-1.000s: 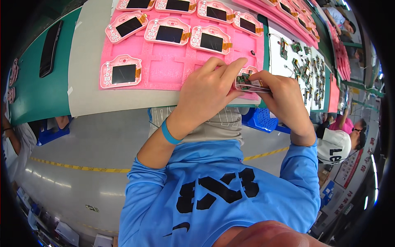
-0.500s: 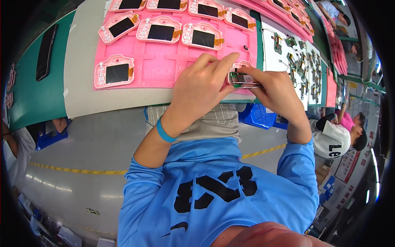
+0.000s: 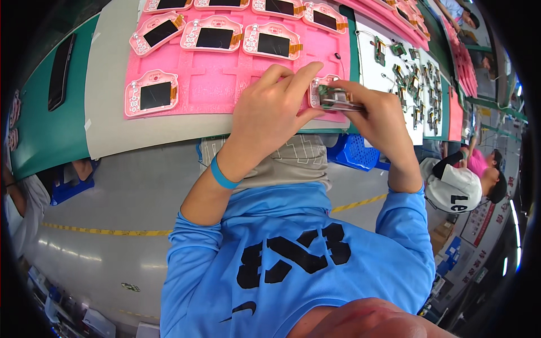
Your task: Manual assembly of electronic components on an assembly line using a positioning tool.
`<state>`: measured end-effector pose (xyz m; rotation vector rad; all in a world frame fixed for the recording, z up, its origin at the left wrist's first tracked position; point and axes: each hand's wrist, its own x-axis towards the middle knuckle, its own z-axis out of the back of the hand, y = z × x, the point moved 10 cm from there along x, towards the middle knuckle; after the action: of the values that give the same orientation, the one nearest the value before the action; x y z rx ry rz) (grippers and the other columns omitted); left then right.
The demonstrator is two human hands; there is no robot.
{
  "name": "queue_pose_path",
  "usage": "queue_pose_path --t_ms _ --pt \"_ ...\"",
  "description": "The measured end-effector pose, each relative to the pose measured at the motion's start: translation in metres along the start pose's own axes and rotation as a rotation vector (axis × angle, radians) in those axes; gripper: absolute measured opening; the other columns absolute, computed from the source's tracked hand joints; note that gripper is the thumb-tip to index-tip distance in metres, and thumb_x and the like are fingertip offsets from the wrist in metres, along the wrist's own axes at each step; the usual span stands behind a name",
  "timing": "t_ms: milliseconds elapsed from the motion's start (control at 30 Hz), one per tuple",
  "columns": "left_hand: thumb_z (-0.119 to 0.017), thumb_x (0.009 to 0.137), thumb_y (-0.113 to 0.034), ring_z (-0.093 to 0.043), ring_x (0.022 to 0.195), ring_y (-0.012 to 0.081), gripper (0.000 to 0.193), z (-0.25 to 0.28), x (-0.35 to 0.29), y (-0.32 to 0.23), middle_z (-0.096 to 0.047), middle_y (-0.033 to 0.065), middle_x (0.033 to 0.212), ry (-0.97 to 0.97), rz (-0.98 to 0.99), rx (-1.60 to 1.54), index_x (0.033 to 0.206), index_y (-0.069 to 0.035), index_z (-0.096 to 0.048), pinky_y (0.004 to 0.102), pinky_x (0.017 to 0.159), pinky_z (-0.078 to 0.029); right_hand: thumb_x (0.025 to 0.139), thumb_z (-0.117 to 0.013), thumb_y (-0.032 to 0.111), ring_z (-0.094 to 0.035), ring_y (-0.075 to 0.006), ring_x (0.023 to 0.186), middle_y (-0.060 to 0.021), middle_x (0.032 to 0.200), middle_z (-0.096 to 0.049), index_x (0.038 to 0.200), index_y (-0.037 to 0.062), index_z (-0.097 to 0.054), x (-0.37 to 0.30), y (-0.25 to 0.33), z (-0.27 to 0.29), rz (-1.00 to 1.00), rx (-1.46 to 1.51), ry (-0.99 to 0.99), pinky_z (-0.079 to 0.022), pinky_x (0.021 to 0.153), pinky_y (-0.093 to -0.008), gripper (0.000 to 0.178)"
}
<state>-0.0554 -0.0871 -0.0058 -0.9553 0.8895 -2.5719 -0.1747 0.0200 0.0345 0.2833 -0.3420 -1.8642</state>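
Note:
In my right hand (image 3: 378, 112), a small green circuit board (image 3: 337, 99) with a silvery metal part is pinched between thumb and fingers. The board is tilted and slightly blurred, over a pink handheld-console shell (image 3: 314, 97) at the foam tray's near right corner. My left hand (image 3: 273, 104) grips that shell's left side between thumb and forefinger; the other fingers are curled. A small black round part (image 3: 337, 56) on a thin wire lies just beyond the shell. My right fingers and the board hide most of the shell.
The pink foam tray (image 3: 211, 90) bears several pink shells with dark screens and orange ribbon cables, among them a shell (image 3: 151, 93) at left. Several circuit boards (image 3: 414, 79) lie on a white sheet at right. A black phone-like slab (image 3: 61, 72) rests far left. A blue stool (image 3: 353, 152) stands below the table.
The circuit board in my right hand has turned and tilted over the shell. My left hand keeps its hold. The whole view has shifted slightly.

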Motion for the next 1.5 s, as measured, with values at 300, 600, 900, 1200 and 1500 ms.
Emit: queue_pose_path --t_ms 300,600,900,1200,1500 --pt "-0.094 0.071 -0.025 -0.063 0.085 0.0139 0.076 0.000 0.003 0.001 -0.078 -0.0023 0.108 0.011 0.001 0.031 0.142 -0.017 -0.068 0.0285 0.071 -0.056 0.085 -0.080 0.007 -0.070 -0.0284 0.064 -0.0081 0.079 -0.076 0.128 0.0110 -0.073 0.020 0.004 -0.009 0.006 -0.056 0.018 -0.051 0.061 -0.0364 0.044" --pt "-0.089 0.081 -0.034 -0.067 0.085 0.0204 0.072 0.001 -0.003 -0.002 -0.071 0.0084 0.107 -0.028 0.008 0.006 0.147 -0.016 -0.066 0.0322 0.070 -0.057 0.087 -0.078 0.010 -0.072 -0.0262 0.074 -0.0124 0.098 -0.081 0.134 0.0087 -0.073 0.017 -0.016 -0.018 -0.121 0.178 0.124 -0.053 0.065 -0.0370 0.047" --pt "-0.089 0.081 -0.036 -0.067 0.091 0.0201 0.074 0.000 -0.004 -0.007 -0.075 0.0055 0.111 0.041 0.024 0.058 0.147 -0.015 -0.064 0.0333 0.076 -0.058 0.086 -0.078 0.010 -0.076 -0.0323 0.081 -0.0127 0.107 -0.082 0.136 0.0057 -0.073 0.010 0.002 -0.014 -0.021 -0.024 0.156 -0.059 0.076 -0.0371 0.051" --pt "-0.090 0.080 -0.033 -0.066 0.081 0.0209 0.075 -0.004 0.000 -0.001 -0.069 0.0087 0.098 -0.012 -0.024 0.004 0.145 -0.011 -0.061 0.0329 0.068 -0.057 0.083 -0.081 0.008 -0.070 -0.0264 0.069 -0.0102 0.095 -0.081 0.135 0.0099 -0.074 0.003 -0.005 -0.014 0.194 -0.050 -0.111 -0.053 0.066 -0.0348 0.052" --pt "-0.089 0.082 -0.032 -0.067 0.088 0.0218 0.077 -0.005 -0.005 -0.004 -0.070 0.0097 0.100 0.006 -0.031 0.038 0.149 -0.010 -0.058 0.0326 0.070 -0.057 0.086 -0.083 0.011 -0.061 -0.0210 0.062 -0.0062 0.078 -0.069 0.143 0.0124 -0.066 0.008 -0.014 -0.014 -0.110 0.179 0.064 -0.048 0.062 -0.0342 0.060"
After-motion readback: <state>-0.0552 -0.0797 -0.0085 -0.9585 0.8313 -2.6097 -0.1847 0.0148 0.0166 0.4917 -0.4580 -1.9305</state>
